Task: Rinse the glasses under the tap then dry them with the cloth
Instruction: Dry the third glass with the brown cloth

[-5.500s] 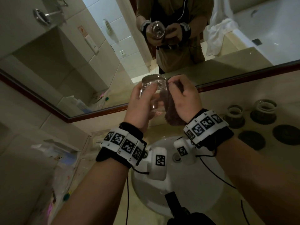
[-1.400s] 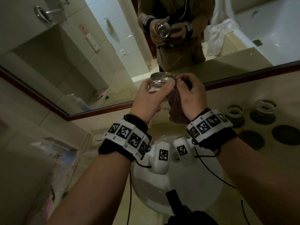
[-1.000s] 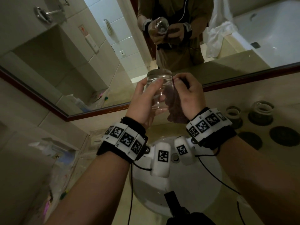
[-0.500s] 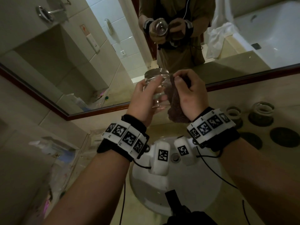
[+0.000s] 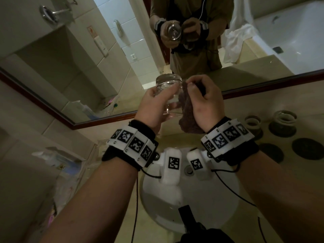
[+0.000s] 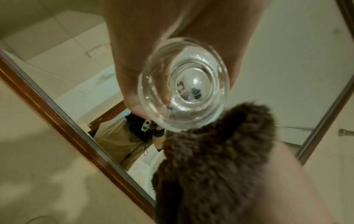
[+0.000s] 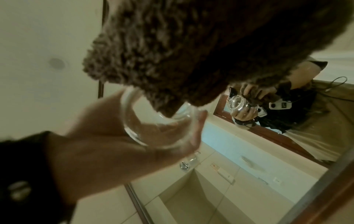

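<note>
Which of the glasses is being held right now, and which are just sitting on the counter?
The clear glass gripped by the left hand, beside the brown cloth; the other two glasses stand untouched on dark coasters.

A wall mirror [image 5: 98,55] above a white basin [image 5: 201,204], possibly ceramic.

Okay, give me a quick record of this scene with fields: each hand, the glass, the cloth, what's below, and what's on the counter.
left hand: grips the clear glass
right hand: pinches the brown cloth against the glass's side
glass: held upright in front of the mirror, above the basin
cloth: hangs down below the right hand
below: white basin
counter, right: two more glasses on dark coasters, two coasters bare
step: drying
</note>
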Available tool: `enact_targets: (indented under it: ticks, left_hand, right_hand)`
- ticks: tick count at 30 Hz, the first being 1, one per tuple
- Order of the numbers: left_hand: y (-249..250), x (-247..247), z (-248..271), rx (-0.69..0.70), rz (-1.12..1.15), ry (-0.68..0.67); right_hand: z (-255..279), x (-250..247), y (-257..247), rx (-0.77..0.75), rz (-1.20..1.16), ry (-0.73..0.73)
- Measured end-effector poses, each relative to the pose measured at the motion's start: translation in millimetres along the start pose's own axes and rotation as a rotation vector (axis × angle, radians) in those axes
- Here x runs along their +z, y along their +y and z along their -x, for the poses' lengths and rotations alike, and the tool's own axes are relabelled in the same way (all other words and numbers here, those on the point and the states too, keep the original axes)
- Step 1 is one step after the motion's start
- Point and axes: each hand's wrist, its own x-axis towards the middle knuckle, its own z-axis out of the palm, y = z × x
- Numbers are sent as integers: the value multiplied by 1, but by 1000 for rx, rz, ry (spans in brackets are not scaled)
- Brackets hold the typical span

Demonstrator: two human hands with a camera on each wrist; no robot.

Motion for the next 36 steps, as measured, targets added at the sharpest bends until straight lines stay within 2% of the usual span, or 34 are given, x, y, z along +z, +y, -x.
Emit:
enact_targets:
  ticks: [4,7,11,16,19,23,27,30,33,36]
  left_hand:
    - [-7,4,0,-21,108,-48]
    - [-13,2,0,-79,197,43]
    - [-17,-10,-4,-200,357,172]
    - [-19,-16,-3,-184,485,167]
    - [-22,-20,-4,-161,603,188]
    - [-26,-20,-1,-163,679,56]
    - [-30,-22,0,-164,780,-44]
    - [-36,-25,-1,-182,827,-44]
    - [-41,-28,-2,-183,847,-39]
    - [-48,-34,-4,-187,888,-49]
  right_hand:
    - [-4,-1,9,114,6,-56]
    - [-8,-4,9,153,-3,-75]
    - [-6,-10,1,256,-192,-89]
    - [-1,-13,-13,400,-456,-140]
    - [2,-15,-21,406,-465,-189]
    - [9,-8,-28,386,-341,-257]
    - [17,-2,-28,285,-3,-255]
    - [23,1,-27,157,195,-244]
    - [28,8,-26,-3,345,-172]
    - [31,18,-28,-50,437,-172]
